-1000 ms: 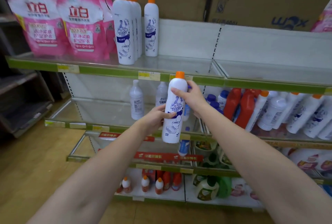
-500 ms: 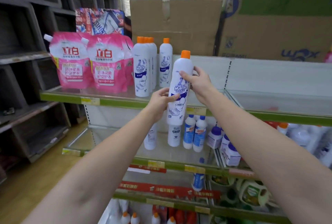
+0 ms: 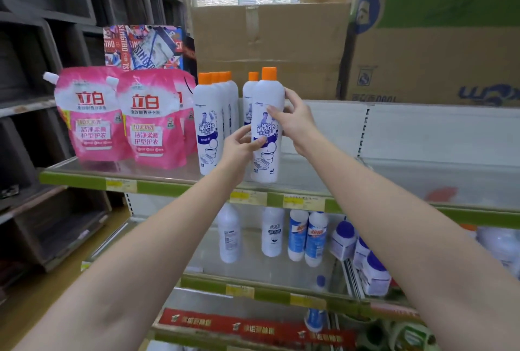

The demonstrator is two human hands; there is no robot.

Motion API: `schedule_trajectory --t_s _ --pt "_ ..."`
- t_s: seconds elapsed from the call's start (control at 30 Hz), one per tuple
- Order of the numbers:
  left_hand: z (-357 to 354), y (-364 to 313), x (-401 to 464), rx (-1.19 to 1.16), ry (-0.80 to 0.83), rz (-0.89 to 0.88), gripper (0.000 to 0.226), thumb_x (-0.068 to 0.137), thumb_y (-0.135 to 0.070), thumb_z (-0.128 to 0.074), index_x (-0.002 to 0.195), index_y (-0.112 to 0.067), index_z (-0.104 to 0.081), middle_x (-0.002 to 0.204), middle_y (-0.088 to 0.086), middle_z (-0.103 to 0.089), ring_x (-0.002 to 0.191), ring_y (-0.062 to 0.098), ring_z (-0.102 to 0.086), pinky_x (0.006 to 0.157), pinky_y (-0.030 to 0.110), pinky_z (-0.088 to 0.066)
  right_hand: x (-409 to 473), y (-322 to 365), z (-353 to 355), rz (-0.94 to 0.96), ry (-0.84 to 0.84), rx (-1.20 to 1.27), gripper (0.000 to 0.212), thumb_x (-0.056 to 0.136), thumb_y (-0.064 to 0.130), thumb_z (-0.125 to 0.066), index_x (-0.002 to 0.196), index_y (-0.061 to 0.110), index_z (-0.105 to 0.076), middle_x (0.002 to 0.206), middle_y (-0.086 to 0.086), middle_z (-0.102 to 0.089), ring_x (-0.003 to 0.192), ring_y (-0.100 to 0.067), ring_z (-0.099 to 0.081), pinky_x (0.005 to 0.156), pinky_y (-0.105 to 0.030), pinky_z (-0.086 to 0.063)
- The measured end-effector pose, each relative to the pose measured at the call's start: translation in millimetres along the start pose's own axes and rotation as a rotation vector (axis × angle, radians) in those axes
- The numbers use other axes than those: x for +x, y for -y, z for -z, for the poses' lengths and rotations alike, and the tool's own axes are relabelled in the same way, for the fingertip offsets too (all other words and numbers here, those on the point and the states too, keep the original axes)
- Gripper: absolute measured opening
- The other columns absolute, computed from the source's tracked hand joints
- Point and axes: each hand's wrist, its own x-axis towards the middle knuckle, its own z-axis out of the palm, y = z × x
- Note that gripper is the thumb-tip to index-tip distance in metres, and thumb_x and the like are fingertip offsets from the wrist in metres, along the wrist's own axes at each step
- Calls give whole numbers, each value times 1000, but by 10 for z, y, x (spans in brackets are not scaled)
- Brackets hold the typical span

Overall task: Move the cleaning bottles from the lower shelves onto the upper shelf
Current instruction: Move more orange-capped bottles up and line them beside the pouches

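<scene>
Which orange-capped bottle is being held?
The front right bottle, gripped by the left hand and right hand; the other bottles stand untouched beside it.

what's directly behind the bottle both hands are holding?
Behind the held bottle: another orange-capped bottle, only its cap and left edge showing. Its base and anything further back on the shelf are covered.

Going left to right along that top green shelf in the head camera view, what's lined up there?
Pink detergent pouches → row of orange-capped white bottles → the bottle being placed, held by the left hand and right hand → bare upper shelf.
</scene>
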Motion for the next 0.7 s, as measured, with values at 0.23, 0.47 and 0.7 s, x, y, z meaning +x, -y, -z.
schedule_trajectory --t_s 0.23,0.47,0.7 --pt "51 284 340 33 -63 -46 30 96 -5 -64 123 -17 -63 103 -3 -76 90 12 -73 74 23 -56 355 -399 -133 105 12 -89 50 96 21 -66 142 29 -50 106 -5 -69 98 -22 -70 86 -44 -60" --pt "91 424 636 133 -39 -101 34 100 -12 -60 133 -18 -58 121 2 -72 109 17 -69 87 29 -57 535 -835 -43 52 90 -238 38 93 29 -70 128 20 -59 108 5 -68 92 -13 -67 85 -34 -56" --pt "132 490 894 301 -79 -102 34 101 -16 -58 135 -19 -56 116 -6 -70 104 10 -69 82 23 -57 620 -1237 36 -19 237 -504 42 97 27 -64 134 11 -51 127 -4 -64 106 -21 -63 92 -31 -48"
